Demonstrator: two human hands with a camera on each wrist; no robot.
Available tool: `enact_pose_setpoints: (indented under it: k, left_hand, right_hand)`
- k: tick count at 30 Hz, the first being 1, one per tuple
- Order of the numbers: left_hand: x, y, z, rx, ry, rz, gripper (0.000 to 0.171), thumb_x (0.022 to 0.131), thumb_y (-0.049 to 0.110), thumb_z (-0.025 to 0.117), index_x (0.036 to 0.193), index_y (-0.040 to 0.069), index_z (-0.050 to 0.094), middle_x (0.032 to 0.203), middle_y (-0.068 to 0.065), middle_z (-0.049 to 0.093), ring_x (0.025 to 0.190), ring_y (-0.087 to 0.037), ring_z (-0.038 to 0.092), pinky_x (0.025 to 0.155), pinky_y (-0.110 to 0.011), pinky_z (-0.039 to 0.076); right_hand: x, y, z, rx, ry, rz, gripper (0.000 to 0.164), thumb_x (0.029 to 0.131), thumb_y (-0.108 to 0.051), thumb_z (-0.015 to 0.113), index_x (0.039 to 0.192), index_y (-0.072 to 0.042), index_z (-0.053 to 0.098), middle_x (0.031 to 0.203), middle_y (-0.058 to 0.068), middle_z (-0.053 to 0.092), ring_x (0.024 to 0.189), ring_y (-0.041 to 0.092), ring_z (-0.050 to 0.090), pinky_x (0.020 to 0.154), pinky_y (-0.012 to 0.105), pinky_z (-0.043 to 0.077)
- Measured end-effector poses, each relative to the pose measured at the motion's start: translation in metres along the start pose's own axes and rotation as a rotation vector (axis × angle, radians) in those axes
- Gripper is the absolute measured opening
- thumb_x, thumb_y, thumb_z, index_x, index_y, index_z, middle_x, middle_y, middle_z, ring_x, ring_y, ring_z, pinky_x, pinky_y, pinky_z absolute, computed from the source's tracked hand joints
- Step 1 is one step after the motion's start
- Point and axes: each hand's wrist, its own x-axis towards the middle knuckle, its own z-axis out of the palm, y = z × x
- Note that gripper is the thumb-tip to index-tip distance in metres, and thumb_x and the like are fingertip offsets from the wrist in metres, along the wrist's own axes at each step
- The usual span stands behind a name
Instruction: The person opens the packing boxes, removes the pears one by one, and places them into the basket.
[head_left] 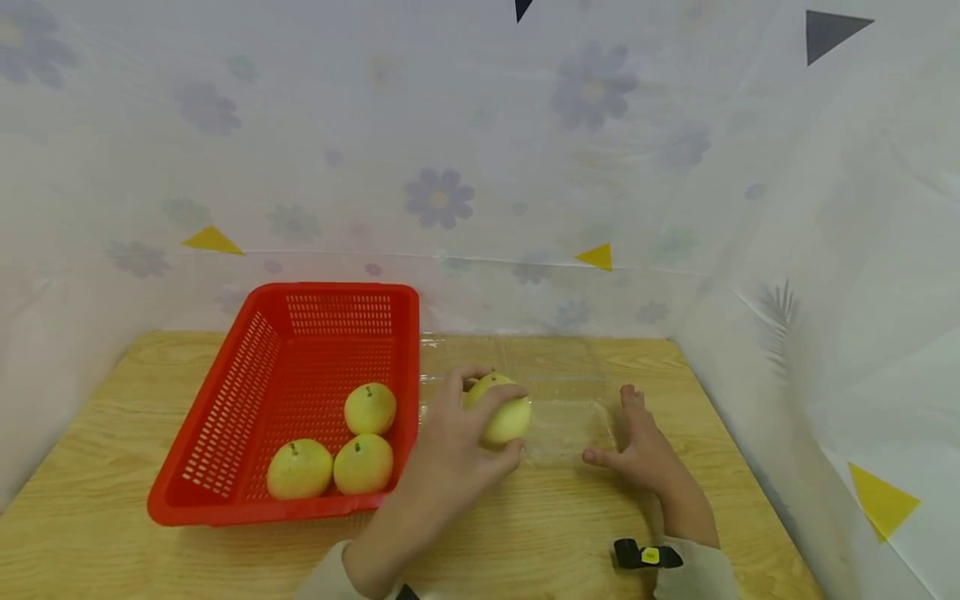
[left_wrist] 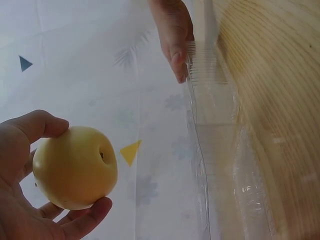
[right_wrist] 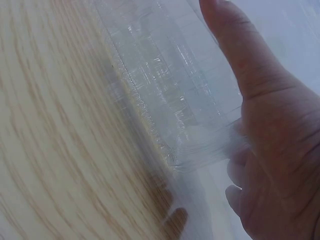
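Note:
My left hand [head_left: 448, 446] grips a round yellow pear [head_left: 510, 422] between curled fingers and thumb. In the head view it is above the left part of a clear plastic box [head_left: 570, 435]; in the left wrist view the pear [left_wrist: 75, 167] shows its dimpled end. My right hand [head_left: 647, 450] is at the right end of the box, thumb extended and fingers spread. Up close in the right wrist view, the thumb [right_wrist: 250, 55] lies along the box wall [right_wrist: 165, 85], and the other fingers are partly hidden behind the hand.
A red perforated basket [head_left: 414, 333] stands on the left of the wooden table [head_left: 525, 533], with three yellow pears [head_left: 363, 464] at its near right. The clear lid [head_left: 540, 357] lies behind the box. A patterned sheet [head_left: 315, 192] hangs behind the table.

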Motion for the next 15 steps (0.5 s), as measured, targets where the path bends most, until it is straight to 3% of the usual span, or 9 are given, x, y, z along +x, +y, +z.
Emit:
enact_pose_setpoints:
  k: [15]
  left_hand:
    - [-0.010,-0.018,-0.027,0.052,0.067,-0.003,0.053,0.071,0.021,0.085,0.118,0.035,0.068,0.134,-0.007,0.048,0.114,-0.026,0.049,0.071,-0.028,0.052]
  right_hand:
    - [-0.001,0.000,0.000,-0.009,-0.004,0.001,0.126,0.080,-0.049,0.079,0.158,-0.012,-0.014,0.163,0.028,-0.010,0.145,0.057,-0.007,0.108,0.078,0.011]
